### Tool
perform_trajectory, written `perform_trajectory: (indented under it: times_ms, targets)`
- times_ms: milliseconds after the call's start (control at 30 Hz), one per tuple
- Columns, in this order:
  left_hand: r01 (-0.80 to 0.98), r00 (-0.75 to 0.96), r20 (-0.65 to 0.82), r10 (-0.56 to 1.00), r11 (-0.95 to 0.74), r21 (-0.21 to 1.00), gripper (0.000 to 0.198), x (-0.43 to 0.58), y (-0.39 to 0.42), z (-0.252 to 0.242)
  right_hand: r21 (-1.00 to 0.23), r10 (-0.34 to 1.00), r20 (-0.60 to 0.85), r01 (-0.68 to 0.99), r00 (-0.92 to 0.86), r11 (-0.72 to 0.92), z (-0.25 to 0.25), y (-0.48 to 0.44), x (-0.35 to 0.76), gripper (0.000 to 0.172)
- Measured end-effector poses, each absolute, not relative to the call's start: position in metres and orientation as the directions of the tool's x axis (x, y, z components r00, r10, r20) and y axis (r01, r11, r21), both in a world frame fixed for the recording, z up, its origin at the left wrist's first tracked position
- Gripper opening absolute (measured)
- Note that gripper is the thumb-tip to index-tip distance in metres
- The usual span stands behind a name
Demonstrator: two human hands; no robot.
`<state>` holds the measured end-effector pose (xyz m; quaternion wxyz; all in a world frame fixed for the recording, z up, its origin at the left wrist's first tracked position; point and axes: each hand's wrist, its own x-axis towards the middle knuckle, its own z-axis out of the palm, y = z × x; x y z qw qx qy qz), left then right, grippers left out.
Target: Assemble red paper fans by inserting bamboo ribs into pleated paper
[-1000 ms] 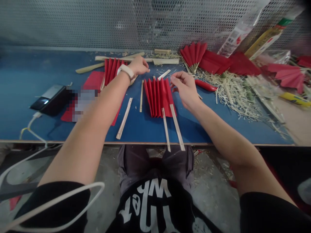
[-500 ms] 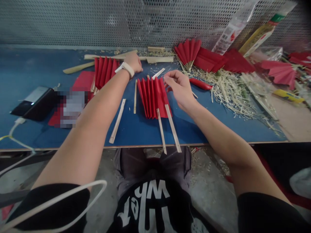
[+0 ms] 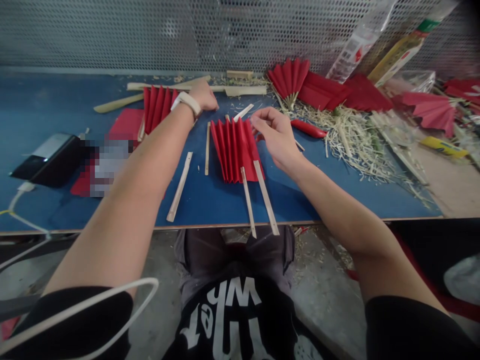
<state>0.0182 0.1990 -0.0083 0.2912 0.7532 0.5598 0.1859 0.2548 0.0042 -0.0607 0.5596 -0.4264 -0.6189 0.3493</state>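
A pleated red paper fan (image 3: 234, 150) lies on the blue table in front of me, folds standing up. My right hand (image 3: 275, 130) is at its upper right edge, thumb and fingertips closed together on the paper. Two pale wooden strips, a longer strip (image 3: 266, 197) and a thinner strip (image 3: 248, 202), run from its lower edge past the table's front. My left hand (image 3: 204, 95) is curled at the back, beside a second pleated red paper (image 3: 159, 107); its fingertips and anything in them are hidden. Loose wooden strips lie nearby, one strip (image 3: 180, 186) at lower left and another strip (image 3: 207, 148) beside the fan.
Wood shavings (image 3: 352, 140) and a red-handled tool (image 3: 309, 128) lie to the right. Behind them are a finished-looking red fan (image 3: 290, 82), a clear bottle (image 3: 352, 50) and a yellow bottle (image 3: 401, 50). A phone-like device (image 3: 48, 157) with a white cable sits at left, before a perforated screen.
My left hand has shifted slightly to the left. My right hand stays at the pleated paper's edge, and the strips lie as before.
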Motion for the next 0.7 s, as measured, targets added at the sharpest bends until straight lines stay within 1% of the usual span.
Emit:
perform_trajectory:
  times_ms: [33,100,133,200,267,367,467,500,567,633,667,700]
  targets:
    - [0.794,0.286,-0.054,0.957,-0.205,0.572,0.055,0.020,0.198,-0.005,-0.912,0.920,0.391,0.136,-0.008,0.388,-0.060,0.004,0.254,0.074]
    - [0.914,0.227,-0.082,0.971,-0.183,0.362,0.055,0.024,0.194,0.003,-0.914,0.924,0.383,0.137,-0.008,0.381,-0.058,0.002,0.254,0.072]
    - [0.941,0.215,-0.099,0.972,-0.178,0.289,0.055,0.026,0.192,0.008,-0.916,0.925,0.380,0.138,-0.009,0.378,-0.058,0.002,0.253,0.072]
    - [0.964,0.214,-0.129,0.968,-0.188,0.188,0.054,0.029,0.189,0.017,-0.918,0.927,0.375,0.138,-0.009,0.372,-0.057,0.003,0.254,0.071]
    - [0.964,0.244,-0.134,0.960,-0.226,0.136,0.053,0.029,0.184,0.022,-0.920,0.929,0.369,0.138,-0.006,0.366,-0.058,0.003,0.254,0.070]
    - [0.945,0.317,-0.090,0.944,-0.306,0.116,0.051,0.025,0.176,0.023,-0.923,0.933,0.361,0.139,-0.005,0.358,-0.058,0.005,0.256,0.070]
    - [0.923,0.371,-0.030,0.928,-0.365,0.121,0.048,0.018,0.168,0.018,-0.923,0.932,0.361,0.135,-0.020,0.361,-0.058,0.007,0.259,0.075]
    - [0.916,0.385,-0.013,0.923,-0.380,0.129,0.045,0.015,0.166,0.016,-0.922,0.931,0.363,0.131,-0.026,0.364,-0.058,0.007,0.259,0.077]
    - [0.903,0.404,0.023,0.914,-0.403,0.151,0.029,0.010,0.161,0.009,-0.923,0.930,0.366,0.117,-0.034,0.367,-0.058,0.008,0.259,0.081]
    - [0.894,0.402,0.079,0.912,-0.410,0.181,0.013,0.007,0.158,0.001,-0.925,0.930,0.367,0.103,-0.020,0.367,-0.058,0.008,0.259,0.079]
    - [0.888,0.399,0.109,0.910,-0.413,0.200,0.013,0.006,0.156,-0.003,-0.926,0.930,0.367,0.096,-0.006,0.366,-0.058,0.008,0.259,0.075]
    - [0.882,0.396,0.137,0.908,-0.418,0.220,0.018,0.005,0.155,-0.007,-0.927,0.931,0.365,0.092,0.011,0.363,-0.058,0.008,0.259,0.070]
